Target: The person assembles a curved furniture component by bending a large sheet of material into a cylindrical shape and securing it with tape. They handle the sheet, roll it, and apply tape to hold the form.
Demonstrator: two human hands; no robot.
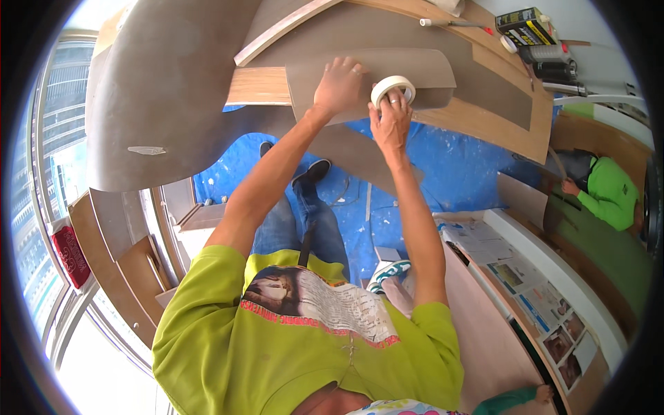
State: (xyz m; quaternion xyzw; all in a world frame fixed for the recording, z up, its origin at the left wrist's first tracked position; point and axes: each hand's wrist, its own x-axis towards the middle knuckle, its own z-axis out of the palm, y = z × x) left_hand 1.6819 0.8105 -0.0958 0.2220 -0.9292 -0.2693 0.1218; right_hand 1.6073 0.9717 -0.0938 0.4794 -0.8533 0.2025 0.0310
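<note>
My left hand (339,87) lies spread on a brown-grey flexible sheet (415,66), its fingers slightly smeared by motion. Beside it, my right hand (391,130) grips a roll of cream masking tape (380,90), fingers hooked into the ring. The roll sits over the same sheet, which curls at its right end. Under the sheet is a wooden board (257,86) with a light wood grain.
A large brown-grey curved sheet (166,83) rises at the left. A pale wood strip (283,32) lies at the back. Cans and a black-yellow tin (526,28) stand far right. Blue sheeting (443,173) covers the floor. At right, a person in green (612,194) holds something.
</note>
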